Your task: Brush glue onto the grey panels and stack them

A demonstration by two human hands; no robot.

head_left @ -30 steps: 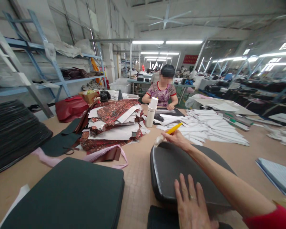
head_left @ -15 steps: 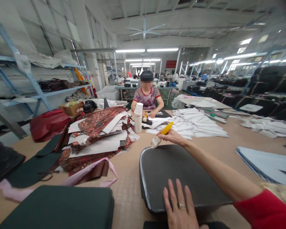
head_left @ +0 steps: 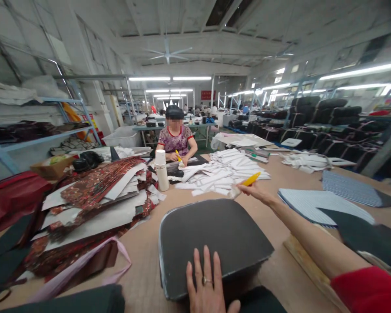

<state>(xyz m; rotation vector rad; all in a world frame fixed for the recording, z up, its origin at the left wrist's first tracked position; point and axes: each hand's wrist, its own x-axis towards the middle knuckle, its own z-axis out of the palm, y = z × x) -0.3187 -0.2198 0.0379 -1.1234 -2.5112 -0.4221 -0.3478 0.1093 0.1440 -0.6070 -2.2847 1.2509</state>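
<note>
A dark grey, round-cornered panel lies on top of a thick stack of similar pieces, with a whitish wet-looking band along its left rim. My left hand, wearing a ring, presses flat on the panel's near part, fingers spread. My right hand grips a brush by its yellow handle. Its pale bristles point left and down, close to the panel's far right corner; whether they touch it I cannot tell.
Patterned red-brown sheets are piled at left, beside a white bottle-like container. White strips spread beyond the panel. Striped blue pieces lie at right. Across the table, a co-worker holds another yellow brush.
My view has swung to the right. My right hand has carried the brush rightward, from the panel's far left corner to its far right side. My left hand stays flat on the panel.
</note>
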